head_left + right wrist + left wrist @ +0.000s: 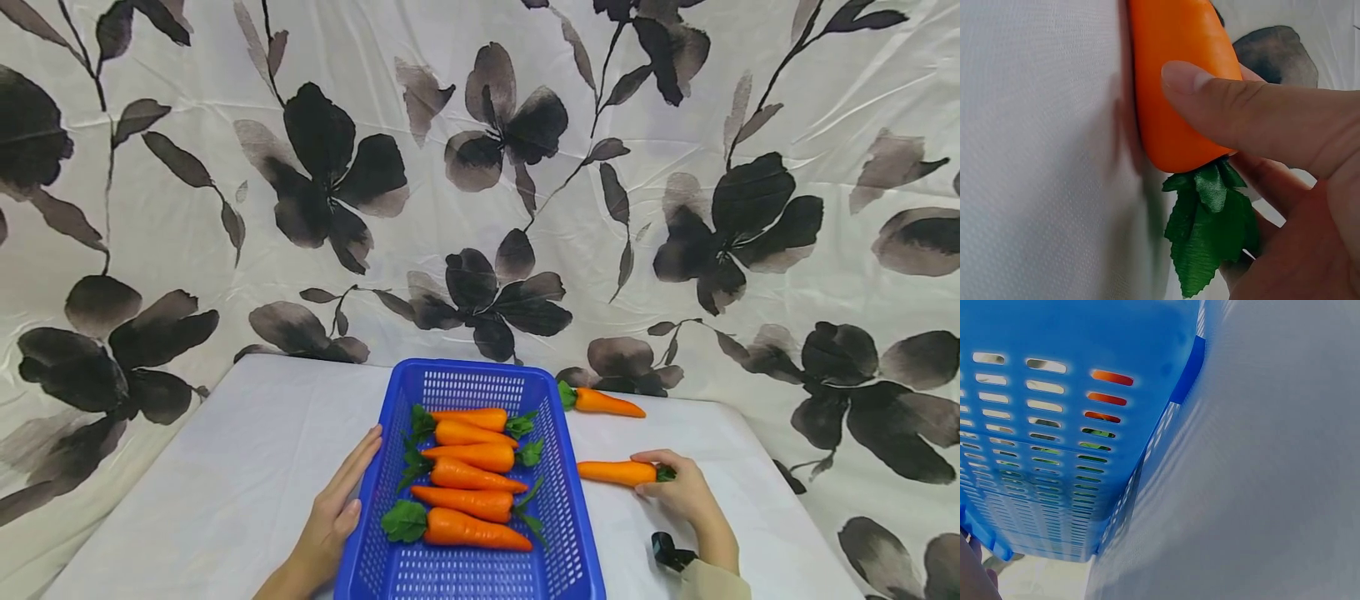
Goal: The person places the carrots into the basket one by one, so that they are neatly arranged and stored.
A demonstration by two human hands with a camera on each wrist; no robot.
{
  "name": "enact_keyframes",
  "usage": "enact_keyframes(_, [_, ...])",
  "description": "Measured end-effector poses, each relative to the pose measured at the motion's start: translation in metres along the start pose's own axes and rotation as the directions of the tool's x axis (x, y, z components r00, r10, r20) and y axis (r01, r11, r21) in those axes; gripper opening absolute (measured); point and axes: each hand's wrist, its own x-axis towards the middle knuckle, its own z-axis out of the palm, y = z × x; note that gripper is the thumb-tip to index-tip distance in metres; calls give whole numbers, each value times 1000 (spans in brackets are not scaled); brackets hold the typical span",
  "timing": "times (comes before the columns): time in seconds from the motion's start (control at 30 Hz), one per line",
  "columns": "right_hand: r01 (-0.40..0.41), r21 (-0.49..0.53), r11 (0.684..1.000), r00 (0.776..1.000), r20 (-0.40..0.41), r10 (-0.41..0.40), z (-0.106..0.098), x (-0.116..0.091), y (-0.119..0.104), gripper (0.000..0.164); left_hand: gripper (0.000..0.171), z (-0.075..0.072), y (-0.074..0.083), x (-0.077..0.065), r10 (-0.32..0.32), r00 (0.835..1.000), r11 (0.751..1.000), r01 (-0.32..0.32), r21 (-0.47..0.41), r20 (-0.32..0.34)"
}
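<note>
Thumb and fingers of my right hand [678,483] pinch an orange carrot [617,472] near its leafy end, to the right of the basket. In the right wrist view the thumb presses on the thick end of this carrot [1179,94], its green leaves [1213,219] hanging below the grip. My left hand [333,508] rests with straight fingers against the left side of a blue plastic basket [573,500]. Inside it, several carrots [472,529] lie crosswise in a column, tips pointing in differing directions. The left wrist view shows the slotted basket wall [1141,337] from outside.
Another carrot [607,403] lies on the white-covered table [247,433] beyond the basket's right side. A small black object [670,550] is at the right wrist. Behind the table hangs a floral cloth [420,225].
</note>
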Motion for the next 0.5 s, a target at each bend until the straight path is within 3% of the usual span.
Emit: enact_keyframes(0.5, [12, 10, 1000, 1000, -5, -12, -4, -3, -3, 42, 52, 0, 0, 2, 4, 1000, 1000, -4, -1, 0])
